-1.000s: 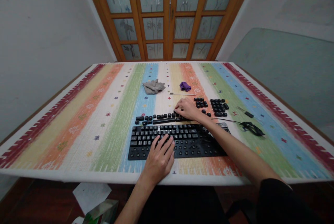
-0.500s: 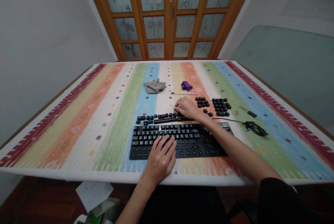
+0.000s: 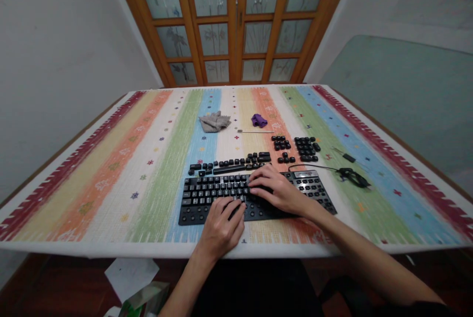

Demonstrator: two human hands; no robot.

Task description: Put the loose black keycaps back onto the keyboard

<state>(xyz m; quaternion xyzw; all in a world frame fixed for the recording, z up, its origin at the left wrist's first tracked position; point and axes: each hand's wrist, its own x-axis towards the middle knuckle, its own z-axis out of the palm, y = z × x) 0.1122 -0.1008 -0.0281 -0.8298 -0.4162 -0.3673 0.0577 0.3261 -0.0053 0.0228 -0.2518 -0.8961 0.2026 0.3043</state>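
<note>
A black keyboard (image 3: 221, 185) lies near the table's front edge. Keycaps cover much of its upper left; bare key stems (image 3: 195, 214) show along its lower rows and on the right. My left hand (image 3: 221, 223) rests on the keyboard's front part, fingers apart and slightly bent, holding nothing I can see. Over the middle of the keyboard is my right hand (image 3: 275, 190), its thumb and fingers apart with the tips touching the upper key rows. Whether a small keycap sits under those tips is hidden. Loose keycaps (image 3: 236, 162) form rows just behind the keyboard.
More loose keycaps (image 3: 306, 147) are grouped at the back right. A coiled cable (image 3: 353, 176) and a small dark item (image 3: 348, 157) lie on the right. Farther back are a grey cloth (image 3: 215, 122), a purple cloth (image 3: 259, 120) and a thin rod (image 3: 254, 132).
My right hand has come back from the loose keycaps to the middle of the keyboard, uncovering those caps. My left hand stays on the keyboard's front. The view has shifted slightly.
</note>
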